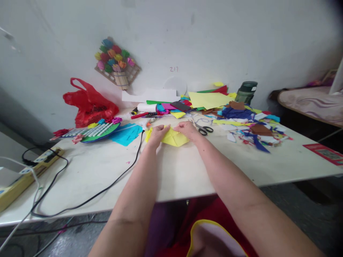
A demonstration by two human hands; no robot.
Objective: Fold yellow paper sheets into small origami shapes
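A creased sheet of yellow paper [175,139] is held up just over the white table [184,171], between my two hands. My left hand [158,135] pinches its left side, fingers closed. On the right, my right hand [187,129] grips the upper edge between thumb and fingers. Black-handled scissors [205,130] lie just right of my right hand. Close to my left hand is a glue gun [145,125] with a black cord, and a blue paper sheet [125,134] lies further left.
Paper scraps [262,132] are heaped at the right, near a dark green bottle [246,92]. At the left are a red plastic bag [91,101], a round paper craft [102,130] and a power strip [40,167]. A black cord [107,188] crosses the table's left part.
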